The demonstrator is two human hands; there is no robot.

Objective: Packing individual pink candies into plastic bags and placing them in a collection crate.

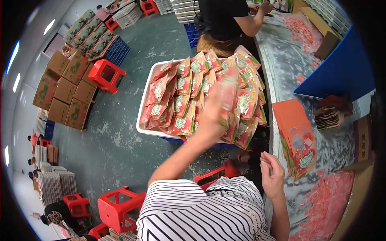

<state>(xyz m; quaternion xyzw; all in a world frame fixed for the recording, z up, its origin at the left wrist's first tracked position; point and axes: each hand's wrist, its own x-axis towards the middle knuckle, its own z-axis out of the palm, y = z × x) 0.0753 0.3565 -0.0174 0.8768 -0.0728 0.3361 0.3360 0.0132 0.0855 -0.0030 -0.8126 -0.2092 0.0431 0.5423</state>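
Note:
My left hand (212,117) reaches over a white tray (141,127) and is smeared by motion. A red and green snack pouch (228,90) at its fingertips is blurred too, and the hand appears closed on it. Rows of similar filled pouches (181,103) lean against each other in the tray. My right hand (273,174) is held above the near table edge with its fingers stretched out and nothing in them. Beside it on the table lies a fanned stack of flat orange pouches (295,138) with a clear window.
Small pink-wrapped pieces (325,205) are heaped on the worktable (283,72), which a blue divider (333,68) crosses. A co-worker in black (225,20) sits ahead. Red stools (120,209) stand at left and behind. Cartons (66,88) are stacked at far left.

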